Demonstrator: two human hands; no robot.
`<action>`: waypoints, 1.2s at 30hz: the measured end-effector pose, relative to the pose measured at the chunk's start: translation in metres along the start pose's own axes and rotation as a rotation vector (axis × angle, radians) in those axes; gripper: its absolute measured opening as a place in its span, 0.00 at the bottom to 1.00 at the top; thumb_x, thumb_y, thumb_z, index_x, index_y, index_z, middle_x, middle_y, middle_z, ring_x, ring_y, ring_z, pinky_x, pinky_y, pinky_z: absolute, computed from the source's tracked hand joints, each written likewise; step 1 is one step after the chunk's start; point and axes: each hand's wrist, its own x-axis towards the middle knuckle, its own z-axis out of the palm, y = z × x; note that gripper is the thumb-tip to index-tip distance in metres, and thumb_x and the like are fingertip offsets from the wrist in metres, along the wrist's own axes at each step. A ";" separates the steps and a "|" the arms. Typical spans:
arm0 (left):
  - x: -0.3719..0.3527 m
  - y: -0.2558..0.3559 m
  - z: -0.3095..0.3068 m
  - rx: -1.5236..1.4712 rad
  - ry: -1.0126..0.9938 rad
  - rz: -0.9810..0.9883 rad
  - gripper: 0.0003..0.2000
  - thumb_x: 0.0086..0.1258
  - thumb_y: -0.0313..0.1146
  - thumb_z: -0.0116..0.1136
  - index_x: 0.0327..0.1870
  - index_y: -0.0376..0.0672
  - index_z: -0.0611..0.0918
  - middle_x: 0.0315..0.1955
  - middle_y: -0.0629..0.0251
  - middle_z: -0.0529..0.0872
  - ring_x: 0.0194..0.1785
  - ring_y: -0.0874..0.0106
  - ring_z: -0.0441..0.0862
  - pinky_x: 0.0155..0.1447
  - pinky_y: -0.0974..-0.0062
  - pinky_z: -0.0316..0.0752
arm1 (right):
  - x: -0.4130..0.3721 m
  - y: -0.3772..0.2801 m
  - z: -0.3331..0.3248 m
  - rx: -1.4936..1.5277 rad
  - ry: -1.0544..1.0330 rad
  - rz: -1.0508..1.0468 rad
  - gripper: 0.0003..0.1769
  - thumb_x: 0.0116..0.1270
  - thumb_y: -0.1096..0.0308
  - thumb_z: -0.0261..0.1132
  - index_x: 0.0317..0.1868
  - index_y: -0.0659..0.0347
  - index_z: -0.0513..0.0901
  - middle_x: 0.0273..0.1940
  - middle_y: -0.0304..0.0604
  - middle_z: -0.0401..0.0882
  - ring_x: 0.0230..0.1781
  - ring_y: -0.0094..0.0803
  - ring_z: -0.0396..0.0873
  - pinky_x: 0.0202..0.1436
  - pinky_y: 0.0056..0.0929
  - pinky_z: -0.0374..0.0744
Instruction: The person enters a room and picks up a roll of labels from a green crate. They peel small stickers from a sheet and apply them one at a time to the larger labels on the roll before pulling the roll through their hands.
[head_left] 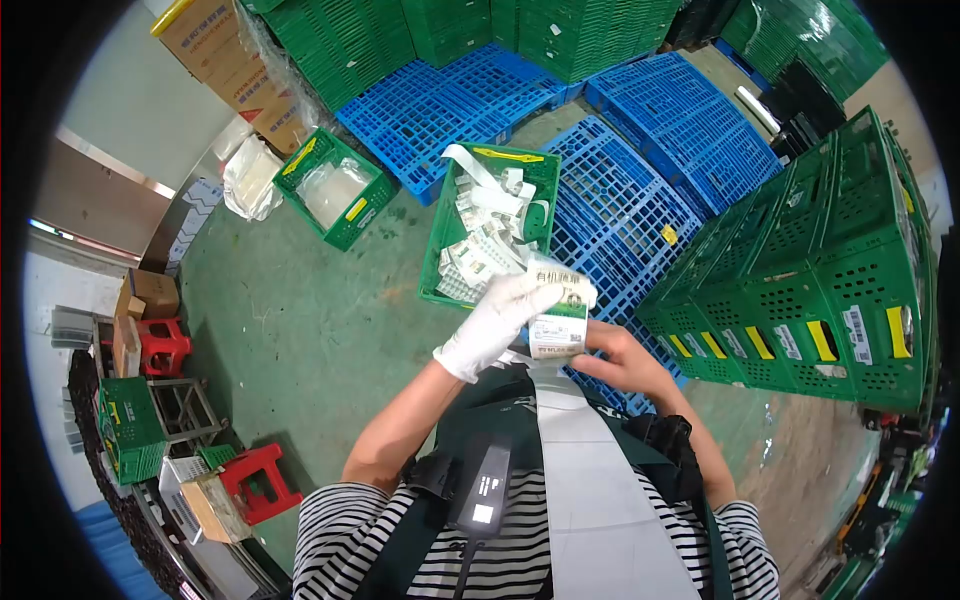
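My left hand, in a white glove, grips a strip of printed labels with green and white panels and Chinese characters. Bare, my right hand has its thumb and fingers at the lower right edge of the same labels. A long white paper strip runs from just below the labels down over my front; whether the two are joined is hidden. Just beyond my gloved hand, a green crate holds heaped label pieces and curled white paper.
Blue pallets lie ahead, with stacked green crates behind. More green crates stand on the right. A smaller green crate with clear plastic sits left, near cardboard boxes. Red stools are at far left.
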 end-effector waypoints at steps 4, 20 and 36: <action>-0.024 0.001 0.008 -0.042 -0.171 -0.154 0.14 0.70 0.34 0.50 0.51 0.36 0.78 0.45 0.63 0.82 0.51 0.75 0.77 0.58 0.75 0.69 | 0.015 -0.002 -0.004 1.063 0.043 0.240 0.39 0.72 0.42 0.30 0.59 0.72 0.67 0.58 0.47 0.70 0.60 0.33 0.66 0.67 0.34 0.57; -0.043 -0.033 0.001 0.051 -0.205 -0.163 0.25 0.67 0.43 0.54 0.59 0.37 0.71 0.54 0.62 0.76 0.57 0.73 0.72 0.62 0.74 0.64 | 0.032 -0.044 -0.012 0.736 0.306 0.210 0.14 0.67 0.69 0.57 0.48 0.70 0.78 0.39 0.38 0.80 0.38 0.21 0.75 0.45 0.22 0.73; -0.013 0.016 0.003 -0.019 -0.023 0.029 0.20 0.71 0.42 0.47 0.56 0.37 0.75 0.49 0.63 0.80 0.51 0.76 0.77 0.56 0.77 0.71 | -0.005 -0.022 0.003 0.122 0.226 -0.062 0.09 0.54 0.79 0.65 0.37 0.64 0.80 0.27 0.46 0.76 0.25 0.39 0.74 0.27 0.30 0.71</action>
